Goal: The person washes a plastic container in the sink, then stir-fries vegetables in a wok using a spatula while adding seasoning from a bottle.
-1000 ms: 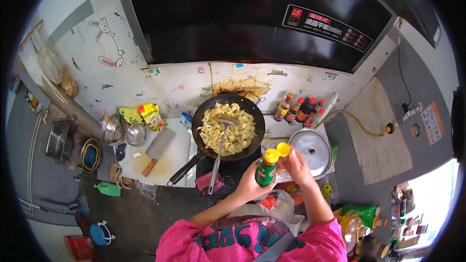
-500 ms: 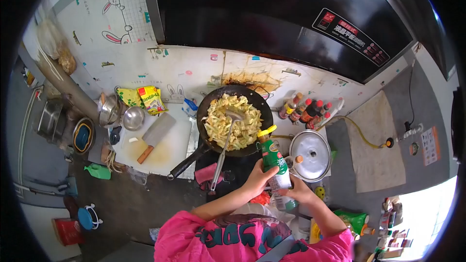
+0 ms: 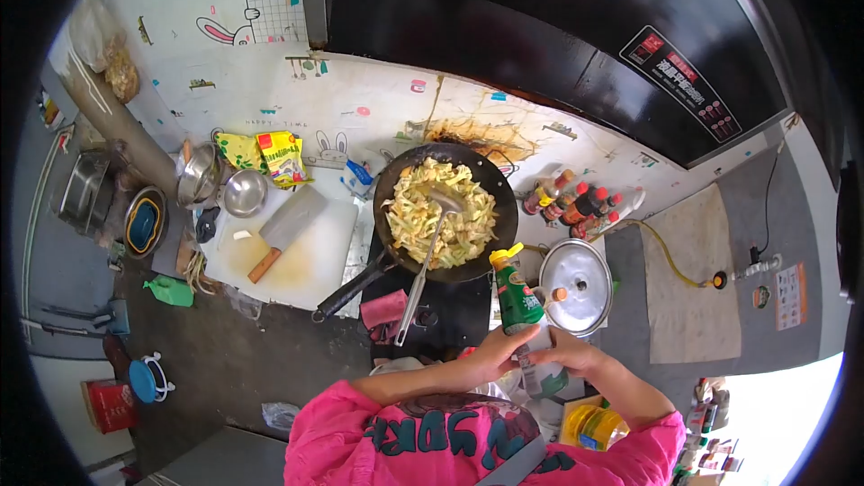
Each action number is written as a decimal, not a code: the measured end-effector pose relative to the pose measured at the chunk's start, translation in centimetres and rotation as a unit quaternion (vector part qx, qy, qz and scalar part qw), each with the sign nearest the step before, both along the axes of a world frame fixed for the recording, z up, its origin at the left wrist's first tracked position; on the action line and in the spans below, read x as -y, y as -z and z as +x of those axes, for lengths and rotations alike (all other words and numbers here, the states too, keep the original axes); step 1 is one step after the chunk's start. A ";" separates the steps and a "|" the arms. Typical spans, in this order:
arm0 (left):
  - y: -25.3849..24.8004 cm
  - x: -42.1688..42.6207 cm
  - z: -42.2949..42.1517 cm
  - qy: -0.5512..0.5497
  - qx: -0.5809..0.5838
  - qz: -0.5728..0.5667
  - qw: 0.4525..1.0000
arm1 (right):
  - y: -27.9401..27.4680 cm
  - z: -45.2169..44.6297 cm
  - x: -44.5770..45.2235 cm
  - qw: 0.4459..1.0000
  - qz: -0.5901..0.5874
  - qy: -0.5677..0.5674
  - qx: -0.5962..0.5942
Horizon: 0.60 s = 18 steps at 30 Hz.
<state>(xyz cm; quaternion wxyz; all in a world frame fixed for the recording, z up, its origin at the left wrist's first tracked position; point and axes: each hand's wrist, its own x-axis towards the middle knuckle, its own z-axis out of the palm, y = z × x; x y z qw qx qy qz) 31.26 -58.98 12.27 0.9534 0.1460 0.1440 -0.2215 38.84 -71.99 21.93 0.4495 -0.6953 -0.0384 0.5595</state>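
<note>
My left hand (image 3: pixel 500 351) is wrapped round a green bottle (image 3: pixel 519 299) with an open yellow cap, tilted with its top toward the wok. Against the bottle's lower part, my right hand (image 3: pixel 569 351) is closed as well. Beyond them a black wok (image 3: pixel 510 212) on the stove holds chopped, cooked vegetables (image 3: pixel 432 232). A metal spatula (image 3: pixel 426 283) rests in the wok, its handle over the near rim. A silver pot lid (image 3: pixel 576 286) lies just to the right of the bottle.
On the left, a cleaver (image 3: pixel 286 232) lies on a white cutting board (image 3: pixel 328 256), near metal bowls (image 3: pixel 245 193) and a yellow packet (image 3: pixel 283 157). Several sauce bottles (image 3: pixel 580 207) stand behind the lid. A pink cloth (image 3: pixel 384 308) is beside the spatula handle. A range hood (image 3: pixel 540 18) hangs above.
The cap has been flipped open, and both hands have moved lower on the bottle, which has come nearer the body and further right. The view has turned and shifted.
</note>
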 end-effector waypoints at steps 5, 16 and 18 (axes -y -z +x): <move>0.5 -0.1 0.2 0.043 -0.021 -0.014 0.999 | 0.6 1.1 -0.1 0.999 -0.042 0.030 0.005; -0.5 -0.6 3.5 -0.011 -0.049 0.010 0.999 | -0.6 4.9 -2.3 0.991 -0.116 0.020 0.064; -0.8 -0.8 3.7 -0.018 -0.053 0.013 0.998 | 0.0 5.7 -2.1 0.989 -0.131 0.007 0.063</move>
